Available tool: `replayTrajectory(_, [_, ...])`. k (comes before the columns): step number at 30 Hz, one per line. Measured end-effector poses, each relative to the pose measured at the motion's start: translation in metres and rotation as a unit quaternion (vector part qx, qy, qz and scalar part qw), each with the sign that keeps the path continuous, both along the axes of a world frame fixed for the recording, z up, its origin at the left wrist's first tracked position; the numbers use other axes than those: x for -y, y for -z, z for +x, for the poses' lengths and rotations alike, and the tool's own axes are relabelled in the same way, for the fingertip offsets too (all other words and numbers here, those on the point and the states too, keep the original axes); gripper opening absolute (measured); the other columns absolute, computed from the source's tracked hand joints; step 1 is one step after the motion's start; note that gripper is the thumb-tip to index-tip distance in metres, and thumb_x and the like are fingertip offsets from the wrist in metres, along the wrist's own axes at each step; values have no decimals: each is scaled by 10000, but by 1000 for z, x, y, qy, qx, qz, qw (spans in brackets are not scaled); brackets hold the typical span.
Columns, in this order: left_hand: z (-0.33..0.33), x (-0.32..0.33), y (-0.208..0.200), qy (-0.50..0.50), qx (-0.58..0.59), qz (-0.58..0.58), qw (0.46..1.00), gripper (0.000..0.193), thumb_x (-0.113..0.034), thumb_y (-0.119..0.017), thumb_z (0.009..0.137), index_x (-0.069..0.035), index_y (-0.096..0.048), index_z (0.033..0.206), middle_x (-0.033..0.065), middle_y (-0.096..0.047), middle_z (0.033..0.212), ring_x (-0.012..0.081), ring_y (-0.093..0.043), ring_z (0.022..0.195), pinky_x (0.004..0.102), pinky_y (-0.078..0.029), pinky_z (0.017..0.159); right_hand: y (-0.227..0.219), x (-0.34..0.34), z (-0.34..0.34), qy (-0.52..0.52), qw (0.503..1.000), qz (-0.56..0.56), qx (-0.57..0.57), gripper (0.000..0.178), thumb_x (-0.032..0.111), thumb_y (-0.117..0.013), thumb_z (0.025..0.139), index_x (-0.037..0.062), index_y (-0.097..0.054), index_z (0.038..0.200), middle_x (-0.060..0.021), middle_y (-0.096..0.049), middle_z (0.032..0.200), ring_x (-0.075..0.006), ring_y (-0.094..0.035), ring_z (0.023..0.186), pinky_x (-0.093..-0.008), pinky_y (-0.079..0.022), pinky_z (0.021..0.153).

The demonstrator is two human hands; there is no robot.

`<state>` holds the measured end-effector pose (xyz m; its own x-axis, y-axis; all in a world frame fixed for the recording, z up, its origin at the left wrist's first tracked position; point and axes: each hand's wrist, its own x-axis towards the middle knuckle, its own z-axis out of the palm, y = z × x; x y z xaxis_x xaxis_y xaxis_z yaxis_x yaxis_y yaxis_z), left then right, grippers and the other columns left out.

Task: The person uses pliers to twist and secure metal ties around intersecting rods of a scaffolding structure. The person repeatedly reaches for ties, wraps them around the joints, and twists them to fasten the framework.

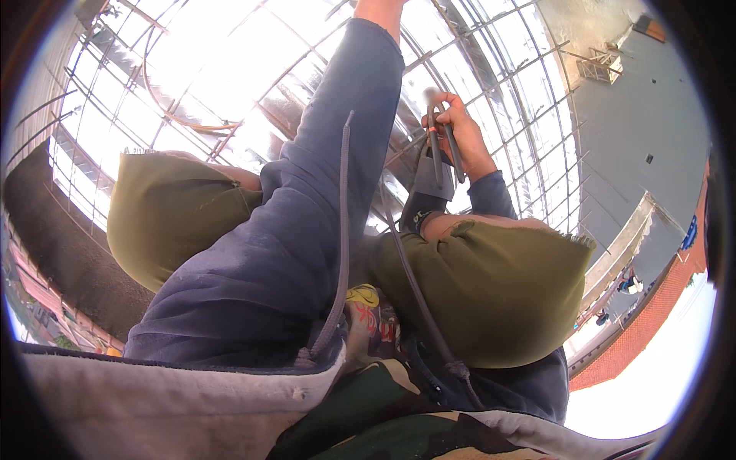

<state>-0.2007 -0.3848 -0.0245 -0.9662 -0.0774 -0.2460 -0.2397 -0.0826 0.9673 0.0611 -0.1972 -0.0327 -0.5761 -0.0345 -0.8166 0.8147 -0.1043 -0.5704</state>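
The right hand's grip (468,138) curls around the pincers (435,153), pinching them near the head, the handles slightly apart. The pincers sit within the grip, above the mesh (515,73). The left sleeve (349,84) reaches over the mesh; I cannot tell that hand's grip, out of view.
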Motion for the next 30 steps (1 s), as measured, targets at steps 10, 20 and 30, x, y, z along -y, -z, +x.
replayTrajectory(10, [12,-101,-15,-123,33,123,984,397,-315,-627,1004,-1,-767,1203,234,-794,1049,352,-769,996,436,-570,874,-139,-49,-20,-18,981,193,-29,741,-17,-566,1002,50,-169,1625,-179,-713,1321,-183,-648,813,-357,-612,736])
replayTrajectory(20, [106,-140,-151,119,-39,196,973,212,-251,-675,942,-83,-781,1015,101,-810,952,302,-781,892,409,-606,842,-152,-101,16,-40,957,282,59,292,44,-690,947,17,-594,1222,-77,-716,968,-141,-656,844,-273,-518,749])
replayTrajectory(30, [105,-133,-97,109,-39,52,992,204,-232,-673,920,-75,-785,987,121,-801,908,325,-771,900,450,-601,841,-151,-104,-99,-532,593,603,-50,365,122,-608,944,29,-665,1292,-252,-727,1233,-470,-673,1158,-496,-548,996])
